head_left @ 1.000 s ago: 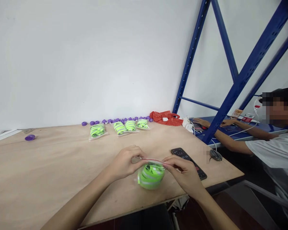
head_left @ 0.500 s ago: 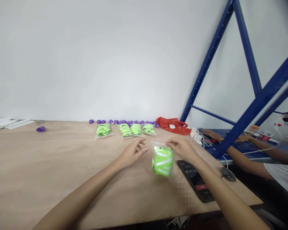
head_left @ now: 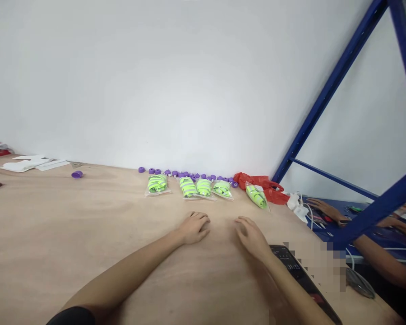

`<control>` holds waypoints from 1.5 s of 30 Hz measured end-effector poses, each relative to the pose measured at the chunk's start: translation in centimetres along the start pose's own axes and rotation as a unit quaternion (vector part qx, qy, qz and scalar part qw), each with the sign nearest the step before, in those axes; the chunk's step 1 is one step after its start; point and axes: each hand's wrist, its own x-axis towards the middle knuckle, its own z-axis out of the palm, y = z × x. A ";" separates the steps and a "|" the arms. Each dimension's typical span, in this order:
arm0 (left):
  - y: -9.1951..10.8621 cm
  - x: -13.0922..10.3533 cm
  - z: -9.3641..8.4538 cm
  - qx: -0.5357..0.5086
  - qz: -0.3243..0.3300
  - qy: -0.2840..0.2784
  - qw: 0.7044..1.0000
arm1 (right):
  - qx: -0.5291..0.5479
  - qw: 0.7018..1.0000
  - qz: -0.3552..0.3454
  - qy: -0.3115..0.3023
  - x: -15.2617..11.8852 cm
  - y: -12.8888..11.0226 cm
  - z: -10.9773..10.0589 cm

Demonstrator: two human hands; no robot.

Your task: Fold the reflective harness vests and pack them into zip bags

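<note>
My left hand (head_left: 194,228) rests on the wooden table (head_left: 88,234), holding nothing, its fingers loosely bent. Across a short gap is my right hand (head_left: 252,235), also without anything in it, fingers extended and somewhat apart. Beyond them lie several clear zip bags of neon-green strap with pale reflective stripes: one bag on the left (head_left: 157,184), a group in the middle (head_left: 203,187), and one bag on the right (head_left: 256,196) leaning by a red plastic bag (head_left: 269,187). A phone (head_left: 299,275) lies partly under my right forearm.
Several purple caps (head_left: 186,174) line the wall, with one purple piece (head_left: 77,174) apart on the left. White sheets (head_left: 27,163) lie at the far left. Dark glasses (head_left: 360,283) sit at the right edge. Beyond the blue frame (head_left: 325,95), another person's hands (head_left: 325,208) are at a blue table.
My right hand has let go of the green bag, which now lies at the red plastic bag. Both hands have come down nearer the table, and the view has turned left.
</note>
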 end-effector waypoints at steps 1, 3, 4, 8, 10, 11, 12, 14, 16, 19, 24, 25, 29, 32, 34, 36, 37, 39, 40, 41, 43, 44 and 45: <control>-0.3 0.4 0.0 0.005 0.006 0.000 1.000 | 0.003 1.000 -0.004 -0.009 0.0 -0.6 0.8; -0.7 1.2 0.1 0.011 0.021 -0.001 1.000 | 0.008 1.000 -0.014 -0.022 0.5 -1.7 2.0; -0.8 1.6 0.1 0.013 0.028 -0.001 1.000 | 0.010 0.999 -0.019 -0.025 0.9 -2.2 2.5; -1.0 2.7 0.2 0.014 0.056 -0.004 0.998 | 0.013 0.999 -0.039 -0.029 2.9 -3.5 3.9; -1.0 2.9 0.3 0.010 0.067 -0.008 0.998 | 0.016 0.998 -0.049 -0.031 3.8 -3.9 4.4; -1.1 2.9 0.3 0.007 0.071 -0.010 0.997 | 0.017 0.998 -0.054 -0.032 4.1 -4.0 4.7; -1.1 2.9 0.3 0.004 0.073 -0.011 0.997 | 0.020 0.997 -0.059 -0.035 4.4 -4.2 4.9; -1.2 2.9 0.4 -0.002 0.074 -0.013 0.997 | 0.029 0.996 -0.069 -0.041 4.7 -4.2 5.2; -1.3 2.8 0.5 -0.007 0.073 -0.013 0.997 | 0.042 0.995 -0.076 -0.044 4.7 -4.0 5.4; -1.5 2.9 0.7 -0.005 0.077 -0.018 0.997 | 0.061 0.994 -0.084 -0.042 4.7 -3.1 5.8; -1.9 3.0 0.9 0.008 0.079 -0.020 0.997 | 0.084 0.992 -0.084 -0.031 4.9 -2.0 6.4; -1.9 3.0 0.9 0.010 0.078 -0.021 0.997 | 0.089 0.992 -0.083 -0.031 4.9 -2.0 6.4; -1.8 3.0 0.7 0.008 0.075 -0.031 0.997 | 0.104 0.991 -0.073 -0.037 4.8 -2.3 6.1; -1.8 3.0 0.6 0.000 0.074 -0.032 0.997 | 0.117 0.990 -0.062 -0.040 4.7 -2.4 6.0; -1.9 2.9 0.6 -0.003 0.073 -0.032 0.997 | 0.129 0.989 -0.058 -0.041 4.7 -2.5 5.9; -1.8 2.9 0.5 -0.006 0.073 -0.030 0.997 | 0.140 0.988 -0.053 -0.040 4.6 -2.6 5.9; -1.8 2.8 0.5 -0.008 0.073 -0.028 0.997 | 0.144 0.987 -0.050 -0.040 4.6 -2.7 5.8; -1.7 2.8 0.3 -0.013 0.070 -0.026 0.997 | 0.153 0.986 -0.042 -0.041 4.5 -3.0 5.6; -1.6 2.8 0.2 -0.015 0.069 -0.026 0.997 | 0.159 0.986 -0.039 -0.043 4.4 -3.2 5.5; -1.6 2.8 0.2 -0.017 0.067 -0.027 0.997 | 0.167 0.984 -0.037 -0.044 4.4 -3.4 5.3; -1.5 2.7 0.1 -0.018 0.067 -0.027 0.997 | 0.179 0.982 -0.033 -0.044 4.3 -3.8 5.0; -1.4 2.7 0.1 -0.018 0.067 -0.027 0.997 | 0.183 0.982 -0.031 -0.043 4.3 -3.9 4.9; -1.4 2.7 0.1 -0.018 0.068 -0.027 0.997 | 0.184 0.982 -0.028 -0.041 4.2 -4.1 4.8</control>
